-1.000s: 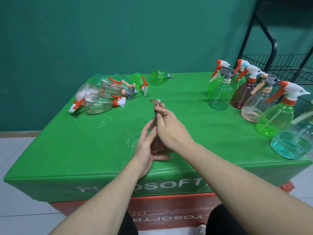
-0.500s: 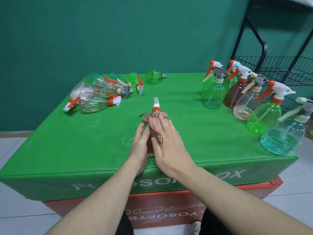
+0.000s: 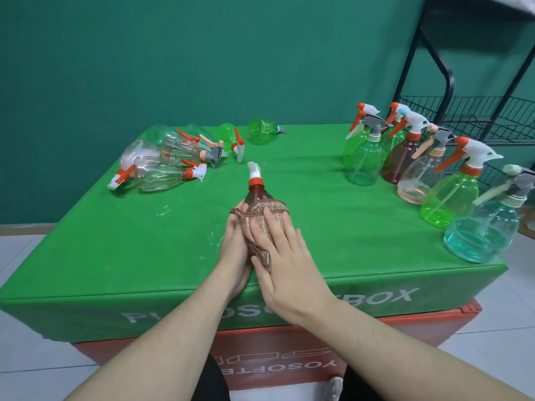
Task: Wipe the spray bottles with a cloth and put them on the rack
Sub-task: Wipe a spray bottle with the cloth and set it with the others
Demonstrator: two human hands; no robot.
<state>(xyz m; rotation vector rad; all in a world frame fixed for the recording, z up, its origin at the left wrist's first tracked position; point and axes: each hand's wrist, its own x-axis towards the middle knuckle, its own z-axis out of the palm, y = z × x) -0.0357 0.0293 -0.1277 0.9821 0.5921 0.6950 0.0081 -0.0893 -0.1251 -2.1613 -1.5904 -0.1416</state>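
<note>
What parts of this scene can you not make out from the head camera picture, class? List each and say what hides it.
- Lower body of the brown plastic spray bottle: covered by the brown cloth and both hands.
- Left hand: its fingers are behind the bottle.
- Right hand: its palm faces away.
- Black wire rack: cut off by the right edge.
- Pale blue spray bottle: nozzle cut by the right edge.

Left hand (image 3: pixel 235 250) curled in a grip; right hand (image 3: pixel 285 266) flat, fingers straight.

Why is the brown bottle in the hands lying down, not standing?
It is tipped: the brown bottle points its nozzle away, held for wiping with the cloth.
</note>
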